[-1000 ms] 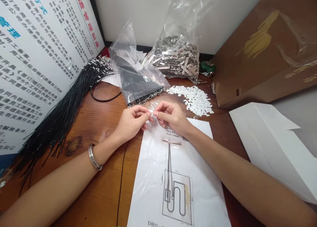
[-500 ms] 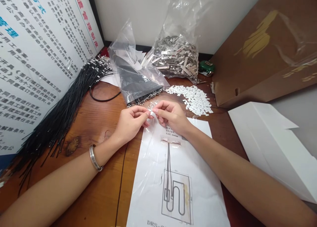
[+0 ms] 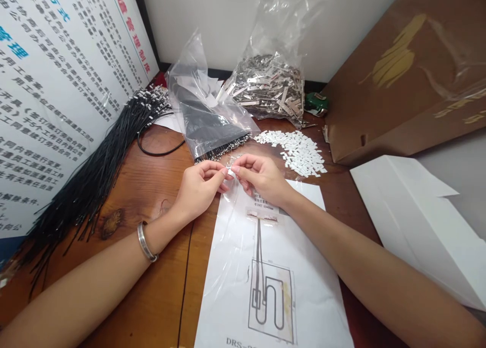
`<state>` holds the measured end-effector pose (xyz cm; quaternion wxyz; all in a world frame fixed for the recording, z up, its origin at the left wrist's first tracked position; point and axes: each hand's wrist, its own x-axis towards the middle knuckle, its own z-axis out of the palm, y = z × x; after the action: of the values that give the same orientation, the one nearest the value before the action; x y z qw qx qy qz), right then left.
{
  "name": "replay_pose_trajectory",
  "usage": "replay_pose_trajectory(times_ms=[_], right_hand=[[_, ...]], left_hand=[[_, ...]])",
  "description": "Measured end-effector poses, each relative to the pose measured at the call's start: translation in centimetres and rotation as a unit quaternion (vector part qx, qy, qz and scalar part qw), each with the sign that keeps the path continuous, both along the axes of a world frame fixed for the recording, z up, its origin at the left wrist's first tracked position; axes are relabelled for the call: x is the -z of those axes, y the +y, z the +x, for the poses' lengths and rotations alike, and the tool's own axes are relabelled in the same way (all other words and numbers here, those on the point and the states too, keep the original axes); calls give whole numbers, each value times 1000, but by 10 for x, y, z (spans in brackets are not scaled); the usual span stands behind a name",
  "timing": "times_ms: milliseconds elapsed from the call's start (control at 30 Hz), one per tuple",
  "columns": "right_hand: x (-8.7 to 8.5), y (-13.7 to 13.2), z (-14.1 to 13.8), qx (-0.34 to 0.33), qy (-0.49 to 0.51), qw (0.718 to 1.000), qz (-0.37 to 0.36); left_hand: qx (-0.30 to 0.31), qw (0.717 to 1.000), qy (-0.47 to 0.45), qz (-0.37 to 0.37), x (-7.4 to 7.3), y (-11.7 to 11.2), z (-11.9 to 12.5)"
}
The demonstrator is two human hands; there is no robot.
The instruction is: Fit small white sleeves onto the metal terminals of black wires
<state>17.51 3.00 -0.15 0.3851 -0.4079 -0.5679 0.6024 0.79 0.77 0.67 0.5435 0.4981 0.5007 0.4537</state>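
My left hand (image 3: 199, 188) and my right hand (image 3: 260, 177) meet above the wooden table (image 3: 152, 267), fingertips pinched together on a tiny white piece (image 3: 229, 172). A black wire (image 3: 186, 277) runs down from under my left hand toward the table's near edge. A clear bag of black wires (image 3: 207, 122) lies just behind my hands. A heap of small white pieces (image 3: 298, 148) sits to the right of it. A metal bracelet (image 3: 145, 241) circles my left wrist.
A sheet with a drawing in a clear sleeve (image 3: 266, 277) lies under my right forearm. A bundle of black wires (image 3: 94, 170) lies left against a printed board (image 3: 53, 84). A bag of metal clips (image 3: 271, 87), a brown carton (image 3: 402, 74) and white paper (image 3: 417, 221) are also here.
Both hands have shifted slightly up and left, still pinched together on the small white piece.
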Motion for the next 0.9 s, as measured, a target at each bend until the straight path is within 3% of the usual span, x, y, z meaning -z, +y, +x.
replay_pose_trajectory(times_ms=[900], right_hand=[[1,1,1,-21,-18,1000,-2]], left_hand=[[18,1000,-7,-12,0,2,0]])
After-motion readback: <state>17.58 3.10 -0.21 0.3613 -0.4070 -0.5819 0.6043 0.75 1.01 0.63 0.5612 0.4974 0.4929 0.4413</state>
